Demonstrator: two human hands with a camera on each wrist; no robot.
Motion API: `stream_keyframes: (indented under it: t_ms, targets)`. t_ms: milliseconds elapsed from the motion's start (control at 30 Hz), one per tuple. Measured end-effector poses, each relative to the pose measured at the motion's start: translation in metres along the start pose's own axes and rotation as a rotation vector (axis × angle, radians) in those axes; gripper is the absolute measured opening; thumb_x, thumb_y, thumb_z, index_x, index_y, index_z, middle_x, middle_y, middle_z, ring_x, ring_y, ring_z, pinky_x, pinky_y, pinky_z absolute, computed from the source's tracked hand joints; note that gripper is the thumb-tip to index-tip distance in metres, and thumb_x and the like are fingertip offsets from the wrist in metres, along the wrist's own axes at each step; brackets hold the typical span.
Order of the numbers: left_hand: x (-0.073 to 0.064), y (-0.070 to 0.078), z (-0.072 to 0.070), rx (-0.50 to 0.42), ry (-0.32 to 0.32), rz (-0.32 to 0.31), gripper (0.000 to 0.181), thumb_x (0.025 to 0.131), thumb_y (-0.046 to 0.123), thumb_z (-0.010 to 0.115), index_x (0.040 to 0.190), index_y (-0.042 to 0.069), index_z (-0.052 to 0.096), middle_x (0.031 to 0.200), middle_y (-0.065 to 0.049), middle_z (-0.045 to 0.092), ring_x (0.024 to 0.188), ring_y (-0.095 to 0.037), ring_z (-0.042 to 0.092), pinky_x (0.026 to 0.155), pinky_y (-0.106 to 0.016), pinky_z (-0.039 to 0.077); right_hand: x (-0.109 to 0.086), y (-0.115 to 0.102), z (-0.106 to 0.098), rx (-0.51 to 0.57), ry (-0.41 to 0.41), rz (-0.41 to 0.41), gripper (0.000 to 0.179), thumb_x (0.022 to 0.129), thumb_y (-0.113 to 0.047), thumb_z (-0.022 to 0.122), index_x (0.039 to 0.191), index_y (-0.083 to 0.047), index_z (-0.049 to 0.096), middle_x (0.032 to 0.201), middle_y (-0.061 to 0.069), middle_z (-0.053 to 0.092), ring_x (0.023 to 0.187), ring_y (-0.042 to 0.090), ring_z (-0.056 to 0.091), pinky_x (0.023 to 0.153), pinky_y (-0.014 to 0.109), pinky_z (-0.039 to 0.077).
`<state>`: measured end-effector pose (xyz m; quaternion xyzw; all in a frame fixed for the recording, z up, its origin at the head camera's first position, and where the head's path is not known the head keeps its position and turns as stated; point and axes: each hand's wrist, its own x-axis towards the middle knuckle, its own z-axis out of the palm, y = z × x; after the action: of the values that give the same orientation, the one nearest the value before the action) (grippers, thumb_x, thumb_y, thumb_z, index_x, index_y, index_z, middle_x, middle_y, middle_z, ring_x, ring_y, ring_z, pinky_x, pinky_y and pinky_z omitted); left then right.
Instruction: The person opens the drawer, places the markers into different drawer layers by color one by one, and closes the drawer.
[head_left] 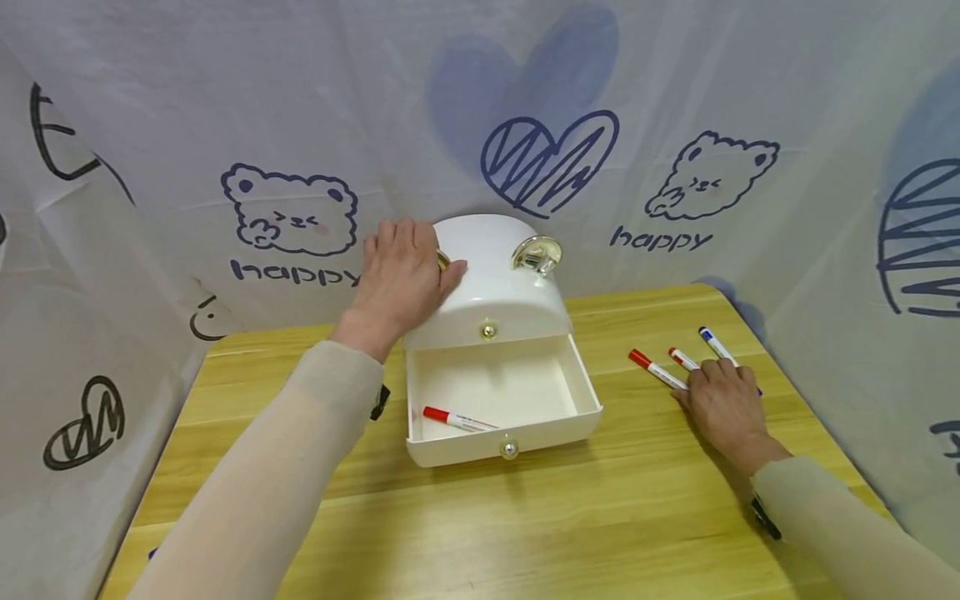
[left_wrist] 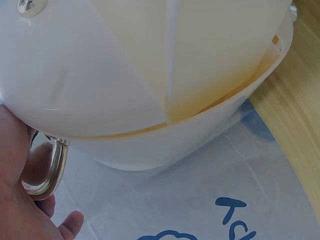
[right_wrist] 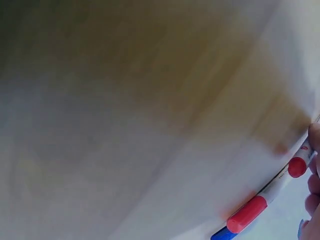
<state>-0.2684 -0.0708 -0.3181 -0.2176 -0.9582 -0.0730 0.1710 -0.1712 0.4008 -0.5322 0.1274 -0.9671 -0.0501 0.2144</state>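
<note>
A white drawer box (head_left: 487,287) with a rounded top stands on the table. My left hand (head_left: 405,271) grips the gold handle (left_wrist: 61,167) on its upper left side, a finger passing through the loop. A matching gold handle (head_left: 537,254) sits on the right side. The lower drawer (head_left: 502,450) is pulled out, and a red-capped marker (head_left: 457,419) lies inside it. At the right, my right hand (head_left: 723,408) pinches a red-capped marker (head_left: 656,368) near its lower end. Another red marker (head_left: 683,359) and a blue-capped marker (head_left: 716,343) lie alongside, partly hidden by the hand.
A wooden table (head_left: 570,533) carries everything. A printed white cloth (head_left: 420,100) hangs behind and on both sides. The small upper drawer knob (head_left: 488,331) and lower knob (head_left: 509,448) face me. A blue tip (head_left: 153,552) peeks out beside my left sleeve.
</note>
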Motion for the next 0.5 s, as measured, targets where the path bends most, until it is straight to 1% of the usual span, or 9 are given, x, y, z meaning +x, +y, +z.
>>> stream_keyframes:
  t_ms: [100, 200, 333, 500]
  targets:
    - [0.0, 0.0, 0.0, 0.0, 0.0, -0.001, 0.048, 0.108, 0.051, 0.052, 0.098, 0.006, 0.038, 0.095, -0.012, 0.037, 0.093, -0.032, 0.033, 0.084, -0.044, 0.028, 0.0, 0.001, 0.0, -0.013, 0.039, -0.044, 0.04, 0.09, -0.031, 0.078, 0.079, -0.003, 0.052, 0.082, 0.014, 0.052, 0.078, 0.038, 0.048, 0.072, 0.052, 0.039]
    - [0.0, 0.0, 0.0, 0.004, 0.001, 0.003, 0.048, 0.108, 0.051, 0.052, 0.098, 0.006, 0.038, 0.095, -0.012, 0.036, 0.092, -0.032, 0.032, 0.084, -0.044, 0.028, 0.001, 0.001, -0.001, -0.015, 0.068, -0.062, 0.04, 0.089, -0.031, 0.077, 0.079, -0.002, 0.051, 0.08, 0.014, 0.051, 0.077, 0.038, 0.047, 0.071, 0.051, 0.039]
    - [0.001, 0.001, 0.0, 0.009, 0.002, 0.005, 0.048, 0.108, 0.051, 0.052, 0.098, 0.006, 0.038, 0.096, -0.011, 0.037, 0.093, -0.032, 0.033, 0.084, -0.044, 0.028, 0.003, -0.001, -0.004, -0.006, 0.058, -0.043, 0.039, 0.09, -0.031, 0.077, 0.08, -0.001, 0.053, 0.08, 0.013, 0.05, 0.077, 0.037, 0.046, 0.072, 0.051, 0.038]
    - [0.0, 0.001, 0.0, 0.006, -0.019, -0.008, 0.048, 0.108, 0.052, 0.051, 0.099, 0.007, 0.038, 0.097, -0.011, 0.037, 0.094, -0.032, 0.033, 0.085, -0.044, 0.028, 0.008, -0.004, -0.012, 0.012, 0.032, -0.012, 0.037, 0.093, -0.032, 0.075, 0.085, -0.001, 0.056, 0.081, 0.013, 0.05, 0.08, 0.037, 0.047, 0.072, 0.051, 0.038]
